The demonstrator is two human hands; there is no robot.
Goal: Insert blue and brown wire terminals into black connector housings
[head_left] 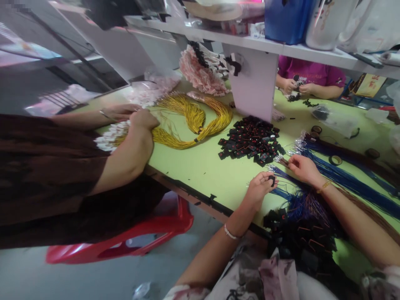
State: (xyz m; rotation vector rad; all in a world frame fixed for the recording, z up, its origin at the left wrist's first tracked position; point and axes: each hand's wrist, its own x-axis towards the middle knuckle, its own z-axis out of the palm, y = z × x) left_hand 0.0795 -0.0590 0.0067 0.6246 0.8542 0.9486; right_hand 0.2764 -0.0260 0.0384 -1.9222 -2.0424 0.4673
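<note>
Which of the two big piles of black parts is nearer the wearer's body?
The near pile, just in front of the wearer's clothes; the far pile lies beyond the left hand, by the foot of the upright panel.

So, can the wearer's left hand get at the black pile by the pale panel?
Probably yes: the black pile lies beyond the left hand, with green tabletop between and nothing visibly blocking. The small black piece it holds might hinder picking up another.

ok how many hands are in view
6: your left hand and right hand, the near hand and far hand of the co-worker at left, and both hands of the person opposite. Others may be hidden.
</note>
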